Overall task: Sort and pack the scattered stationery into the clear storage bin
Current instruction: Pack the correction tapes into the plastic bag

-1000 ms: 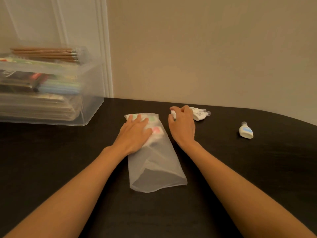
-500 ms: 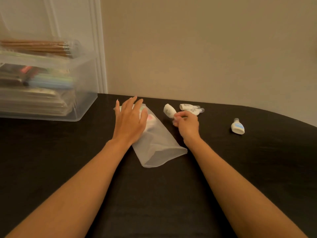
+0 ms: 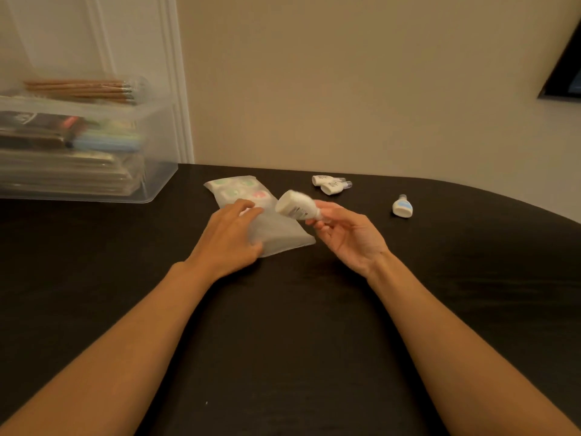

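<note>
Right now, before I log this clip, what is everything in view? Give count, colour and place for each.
storage bin: one, clear, table's far left, packed with stationery
pencil bundle: one, brown, wrapped, on top of the bin
pouch: one, frosted, table centre, pastel items inside
held bottle: one, white, in the right hand
lying bottles: two, white, side by side near the far edge
blue-labelled bottle: one, white, lying apart to their right
table: one, black
wall frame: one, dark, upper right
left hand: rests on the pouch
right hand: pinches the held bottle

Frosted plastic pouch (image 3: 276, 234) on matt dark table (image 3: 283, 357)
</note>
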`<state>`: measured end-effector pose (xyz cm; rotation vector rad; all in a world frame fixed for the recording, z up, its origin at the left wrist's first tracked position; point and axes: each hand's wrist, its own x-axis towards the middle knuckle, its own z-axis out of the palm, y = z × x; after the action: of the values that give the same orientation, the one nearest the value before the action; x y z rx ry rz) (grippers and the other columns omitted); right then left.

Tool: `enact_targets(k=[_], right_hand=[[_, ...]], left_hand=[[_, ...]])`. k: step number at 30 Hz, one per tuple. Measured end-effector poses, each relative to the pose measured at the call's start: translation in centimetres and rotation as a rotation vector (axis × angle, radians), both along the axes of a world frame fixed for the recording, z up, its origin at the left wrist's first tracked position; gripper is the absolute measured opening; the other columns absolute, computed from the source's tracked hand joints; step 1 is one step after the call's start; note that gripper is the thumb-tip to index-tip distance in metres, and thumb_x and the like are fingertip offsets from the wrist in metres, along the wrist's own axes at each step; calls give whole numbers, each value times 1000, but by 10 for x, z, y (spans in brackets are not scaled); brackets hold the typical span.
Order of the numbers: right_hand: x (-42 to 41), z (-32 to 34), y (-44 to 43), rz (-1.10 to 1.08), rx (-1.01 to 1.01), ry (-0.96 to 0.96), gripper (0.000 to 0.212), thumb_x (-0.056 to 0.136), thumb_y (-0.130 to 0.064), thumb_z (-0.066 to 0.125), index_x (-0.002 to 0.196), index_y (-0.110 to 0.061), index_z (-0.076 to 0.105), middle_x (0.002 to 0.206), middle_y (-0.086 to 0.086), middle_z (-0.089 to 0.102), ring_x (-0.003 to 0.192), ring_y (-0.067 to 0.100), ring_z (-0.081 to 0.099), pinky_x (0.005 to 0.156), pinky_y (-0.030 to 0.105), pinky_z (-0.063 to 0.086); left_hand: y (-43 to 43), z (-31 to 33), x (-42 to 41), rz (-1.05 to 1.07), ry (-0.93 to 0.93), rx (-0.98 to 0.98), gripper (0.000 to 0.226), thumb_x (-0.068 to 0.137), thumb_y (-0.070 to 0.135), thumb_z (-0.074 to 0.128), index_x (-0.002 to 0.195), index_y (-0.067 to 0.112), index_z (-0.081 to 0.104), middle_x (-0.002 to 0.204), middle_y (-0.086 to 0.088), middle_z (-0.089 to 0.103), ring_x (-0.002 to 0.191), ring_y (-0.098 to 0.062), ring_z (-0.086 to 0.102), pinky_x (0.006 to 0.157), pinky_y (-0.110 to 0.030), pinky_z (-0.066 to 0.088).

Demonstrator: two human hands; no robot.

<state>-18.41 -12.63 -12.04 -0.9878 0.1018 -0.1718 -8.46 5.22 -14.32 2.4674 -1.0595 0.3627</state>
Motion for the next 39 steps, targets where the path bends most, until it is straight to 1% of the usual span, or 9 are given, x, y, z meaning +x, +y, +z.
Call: enact_targets(k=[5,8,14,19,22,26,30,35,39], right_hand=[[-2,-4,12,20,-491,117,19,84,3,57,93,-8,70,100,6,65,83,12,65,71,18,54],[3,-8,15,-78,-524,151,19,85,2,59,97,-7,69,107,8,63,93,17,65,74,19,56],[8,-10,14,-272,-505,142,18,85,-3,62,100,-12,68,103,3,64,96,16,63,80,23,55],[21,-19,21,-371,-1156,192,22,87,-20,63,109,-16,66,98,-4,62,88,6,58,74,16,48],[25,-21,20,-384,-1354,210,21,88,-21,62,107,-13,63,101,0,61,89,8,56,73,18,45],[26,-21,20,-371,-1397,256,18,85,-27,66,94,-13,63,94,1,60,90,14,56,77,28,49],[25,-20,29,-380,-1425,196,17,85,-28,66,90,-12,63,88,0,58,92,17,56,77,29,48],[23,-13,39,-508,-1484,82,13,88,-22,62,93,-10,62,84,-4,54,81,9,54,64,13,40],[19,-11,40,-580,-1451,48,13,90,-16,58,99,-9,64,84,-4,55,77,5,52,61,10,39]], left_hand=[[-9,2,2,216,126,-230,22,90,16,56,110,8,60,120,-8,52,105,-22,51,88,-34,44],[-15,5,0,220,142,-318,13,93,14,48,92,7,59,102,-9,56,88,-21,55,77,-36,49],[-18,4,-4,154,91,-318,12,95,15,46,86,9,51,90,-5,54,80,-21,55,70,-37,49],[-20,9,-7,127,174,-300,13,88,15,58,86,10,47,83,-3,52,75,-22,52,66,-38,47],[-21,12,-7,187,208,-154,18,86,13,58,94,11,43,93,-6,50,84,-25,52,67,-36,45],[-23,7,-4,298,168,-66,34,89,8,57,119,8,40,118,-14,43,100,-31,52,73,-33,41],[-21,6,-1,298,120,-53,11,93,9,51,102,4,51,117,-15,44,92,-28,52,71,-33,44],[-24,18,-23,179,-1,-158,22,92,12,53,112,6,47,119,-9,43,96,-26,56,75,-29,46],[-22,23,-45,8,-54,-252,9,92,13,50,97,9,43,108,-9,45,84,-24,54,68,-31,46]])
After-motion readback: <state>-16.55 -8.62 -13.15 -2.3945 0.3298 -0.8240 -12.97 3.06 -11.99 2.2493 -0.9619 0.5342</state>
